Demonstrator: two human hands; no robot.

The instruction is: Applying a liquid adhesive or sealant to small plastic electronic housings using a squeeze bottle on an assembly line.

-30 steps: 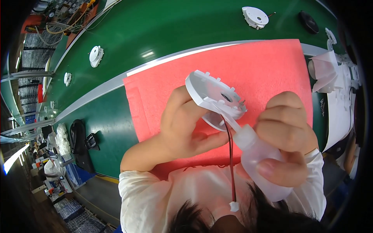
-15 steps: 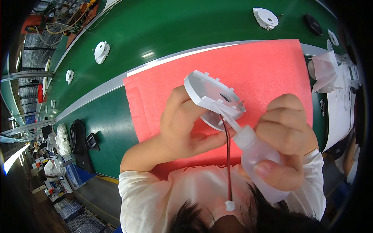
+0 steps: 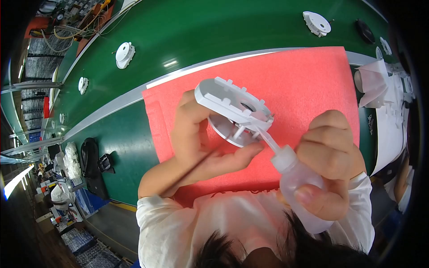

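Observation:
My left hand point(image 3: 201, 143) holds a round white plastic housing point(image 3: 232, 107) with a silver disc under it, tilted above a red foam mat point(image 3: 304, 76). A thin wire runs from the housing down over my left palm. My right hand point(image 3: 330, 165) grips a translucent white squeeze bottle point(image 3: 299, 183). The bottle's thin nozzle touches the right edge of the housing.
A green conveyor belt point(image 3: 201, 31) runs behind the mat with several white round housings on it, such as one point(image 3: 124, 54) at the left and one point(image 3: 316, 22) at the upper right. White plastic parts point(image 3: 373, 82) lie at the right edge. A black object point(image 3: 89, 161) sits lower left.
The red wire no longer hangs straight down from the housing; it now lies over my left palm. The housings on the belt have drifted right. Both hands keep their grip.

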